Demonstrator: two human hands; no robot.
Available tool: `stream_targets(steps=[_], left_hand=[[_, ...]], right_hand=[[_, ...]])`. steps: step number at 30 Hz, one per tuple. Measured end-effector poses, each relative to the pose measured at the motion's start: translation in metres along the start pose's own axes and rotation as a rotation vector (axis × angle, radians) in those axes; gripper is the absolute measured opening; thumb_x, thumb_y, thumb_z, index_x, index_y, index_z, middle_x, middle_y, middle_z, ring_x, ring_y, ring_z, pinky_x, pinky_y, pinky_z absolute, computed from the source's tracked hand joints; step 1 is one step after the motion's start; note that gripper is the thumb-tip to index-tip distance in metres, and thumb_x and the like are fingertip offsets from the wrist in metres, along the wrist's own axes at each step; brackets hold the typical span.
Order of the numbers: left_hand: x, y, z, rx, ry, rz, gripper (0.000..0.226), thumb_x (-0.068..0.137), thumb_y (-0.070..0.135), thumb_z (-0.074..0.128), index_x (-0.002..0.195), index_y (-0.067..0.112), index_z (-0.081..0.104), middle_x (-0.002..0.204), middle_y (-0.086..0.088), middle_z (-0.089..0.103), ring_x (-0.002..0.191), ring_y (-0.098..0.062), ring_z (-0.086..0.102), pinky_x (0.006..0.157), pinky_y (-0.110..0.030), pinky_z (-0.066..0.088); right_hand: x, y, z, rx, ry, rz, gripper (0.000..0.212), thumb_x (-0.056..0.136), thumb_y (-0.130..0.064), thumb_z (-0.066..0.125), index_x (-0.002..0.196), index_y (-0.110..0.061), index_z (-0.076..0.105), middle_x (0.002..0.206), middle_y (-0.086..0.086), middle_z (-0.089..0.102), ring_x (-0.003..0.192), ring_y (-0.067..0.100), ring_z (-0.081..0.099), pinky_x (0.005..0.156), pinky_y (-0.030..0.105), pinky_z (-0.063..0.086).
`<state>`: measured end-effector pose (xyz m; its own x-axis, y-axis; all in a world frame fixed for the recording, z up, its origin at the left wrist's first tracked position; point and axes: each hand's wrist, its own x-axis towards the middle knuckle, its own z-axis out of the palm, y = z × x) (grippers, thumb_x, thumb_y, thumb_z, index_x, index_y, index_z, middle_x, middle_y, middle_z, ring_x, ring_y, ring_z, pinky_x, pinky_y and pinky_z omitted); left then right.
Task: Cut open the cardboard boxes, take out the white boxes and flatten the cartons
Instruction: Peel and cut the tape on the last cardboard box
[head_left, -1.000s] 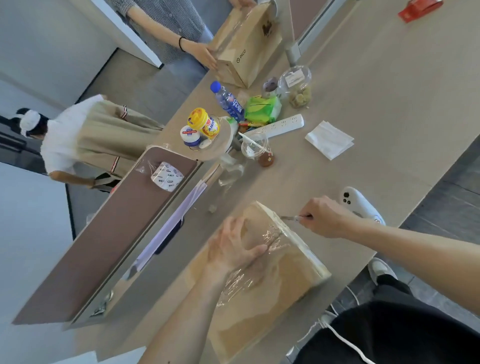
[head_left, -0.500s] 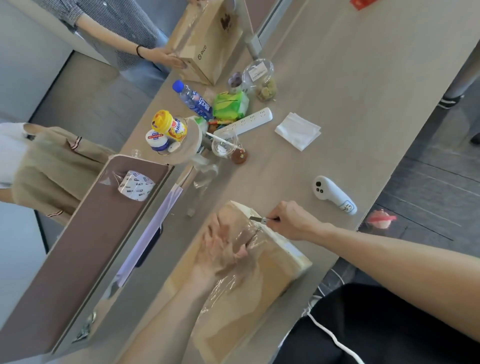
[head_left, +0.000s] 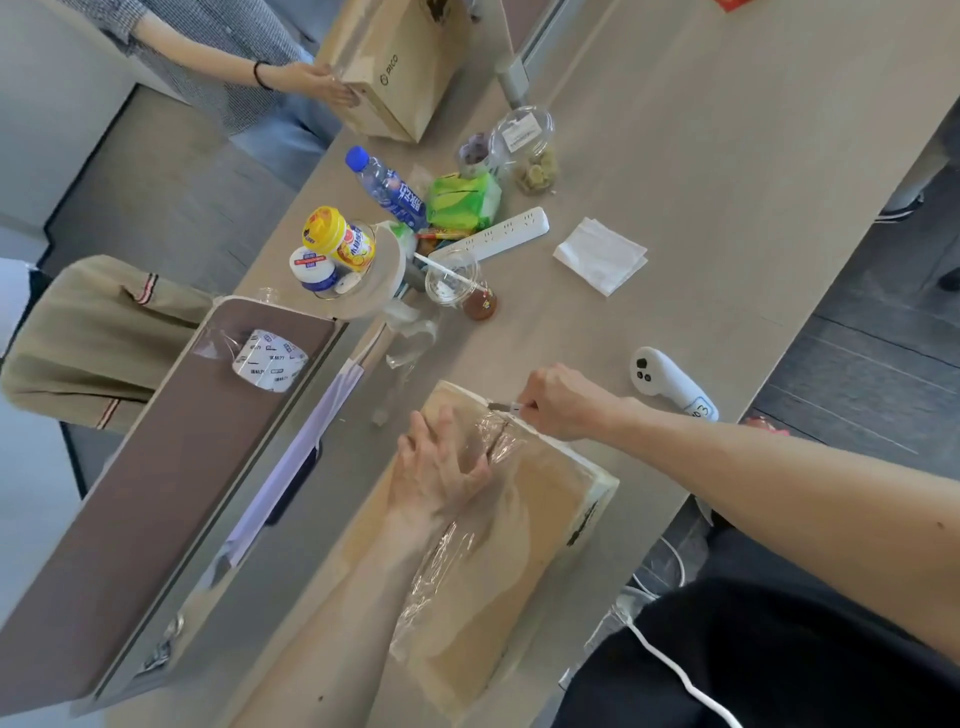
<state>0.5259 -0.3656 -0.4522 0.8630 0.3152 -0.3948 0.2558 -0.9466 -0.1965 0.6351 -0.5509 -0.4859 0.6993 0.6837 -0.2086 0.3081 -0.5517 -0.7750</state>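
A brown cardboard box wrapped in clear film lies flat on the table in front of me. My left hand presses flat on its top with fingers spread. My right hand grips a small knife, whose blade touches the box's far edge where the film is slit. A white edge shows along the box's right side. At the far end a second cardboard box stands upright, held by another person's hand.
On the table sit a white controller, a napkin, a power strip, a plastic cup, a water bottle, jars and a green pack. A partition with a tape roll stands left.
The view has shifted. My right hand with the knife stays at the box's far edge, and my left hand keeps pressing on the box top.
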Motion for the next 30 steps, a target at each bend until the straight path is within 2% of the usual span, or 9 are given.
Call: stream_targets(steps=[5,11,24,30], left_hand=[[0.003,-0.004,0.005,0.018,-0.020,-0.002,0.103,0.070,0.072,0.018,0.158,0.018,0.011,0.154,-0.031,0.025,0.127,-0.050,0.041,0.103,-0.053,0.042],[0.003,-0.003,0.007,0.009,-0.006,-0.006,0.103,0.071,0.071,0.018,0.158,0.017,0.012,0.155,-0.034,0.023,0.130,-0.053,0.039,0.106,-0.053,0.040],[0.000,0.002,0.002,0.009,-0.020,-0.032,0.106,0.068,0.072,0.014,0.159,0.018,0.009,0.157,-0.034,0.020,0.137,-0.051,0.034,0.114,-0.051,0.034],[0.002,0.003,0.002,0.012,-0.004,-0.035,0.109,0.067,0.073,0.015,0.159,0.015,0.013,0.154,-0.036,0.024,0.132,-0.053,0.039,0.110,-0.052,0.036]], right_hand=[[0.001,0.004,-0.007,-0.004,-0.031,-0.060,0.038,0.078,-0.004,0.049,0.050,-0.013,0.025,0.051,0.006,0.025,0.058,0.027,0.025,0.051,0.035,0.029],[-0.010,0.010,-0.007,0.017,-0.033,-0.101,0.043,0.078,-0.001,0.050,0.051,-0.015,0.019,0.054,0.003,0.016,0.056,0.020,0.014,0.051,0.033,0.020],[-0.031,0.021,-0.008,0.105,-0.062,-0.105,0.040,0.079,0.000,0.049,0.054,-0.014,0.021,0.055,0.002,0.015,0.052,0.015,0.013,0.049,0.028,0.014],[-0.037,0.022,-0.010,0.135,-0.083,-0.064,0.043,0.081,-0.002,0.049,0.053,-0.015,0.019,0.054,0.002,0.017,0.056,0.016,0.013,0.051,0.035,0.016]])
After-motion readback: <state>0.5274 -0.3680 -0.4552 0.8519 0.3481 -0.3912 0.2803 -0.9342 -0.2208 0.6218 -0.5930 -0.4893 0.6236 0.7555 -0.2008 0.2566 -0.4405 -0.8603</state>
